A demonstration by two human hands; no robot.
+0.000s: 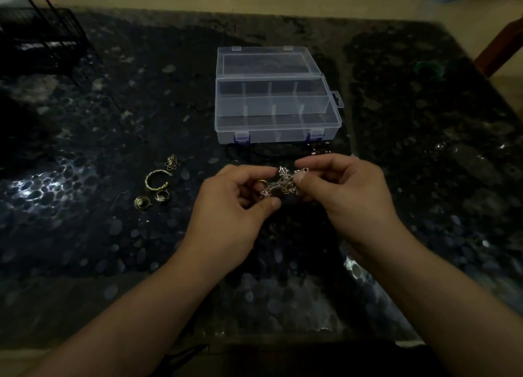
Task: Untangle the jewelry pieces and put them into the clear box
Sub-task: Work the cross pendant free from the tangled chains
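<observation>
Silver and gold bits all knotted together, that's the tangle (280,183) I've got up off the table (113,122) right now, held between both hands just in front of the box (276,106). My left hand (229,209) has its fingers curled in, thumb pressed up under the clump, and there's a gold ring (261,182) showing right at those fingertips. My right hand (343,190) is pinching the other end, thumb and forefinger closed tight on the chain, with a little loop (305,169) sticking up near the forefinger. Lighting is pretty dim so I honestly can't tell how many separate pieces are in that knot. The box sits just beyond my hands with its lid flipped back, dividers showing, and the compartments look bare from here. Off to the left on the table lies a small group: an open gold bangle (157,179), two rings (152,200) just below it, and a little crumpled chain (171,161) just above it. Some dark cord (271,150) lies between the box and my hands, touching the box's front edge as far as I can make out. A black wire rack (42,43) stands at the far left corner, and something green (428,68) sits far right, too blurry to identify.
</observation>
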